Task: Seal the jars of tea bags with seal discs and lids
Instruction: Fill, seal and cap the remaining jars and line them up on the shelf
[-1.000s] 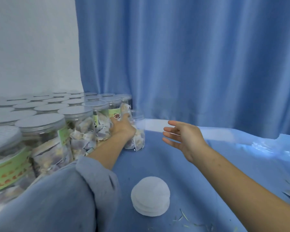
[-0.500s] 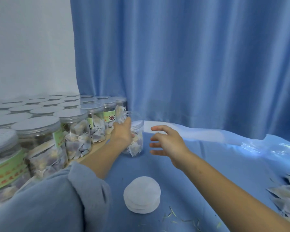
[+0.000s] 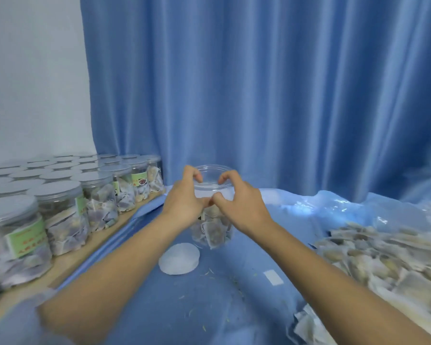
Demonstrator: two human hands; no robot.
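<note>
Curtain [image 3: 259, 90], big and blue, hangs behind everything. The worktop [image 3: 209, 307] has a blue cloth on it. On the right side lies a big heap of loose tea bags [image 3: 388, 260]. On the left side stand many closed jars [image 3: 60, 192] in rows, each with a flat lid and tea bags inside, and some have green labels.

In the middle stands one open jar [image 3: 213, 215]. It is clear, has tea bags in its lower part, and has no lid. Both hands are on its upper part. The left hand [image 3: 186, 201] holds the left side, with fingers curled over the rim and the thumb in front. The right hand [image 3: 241, 202] holds the right side the same way, with fingers curled over the rim. The two thumbs meet at the front of the jar. So each grip is curled around the jar near its top.

Just in front of the jar, a little to the left, lies a small stack of white seal discs [image 3: 179, 255]. A small white slip [image 3: 273, 277] lies on the cloth near the right arm.
</note>
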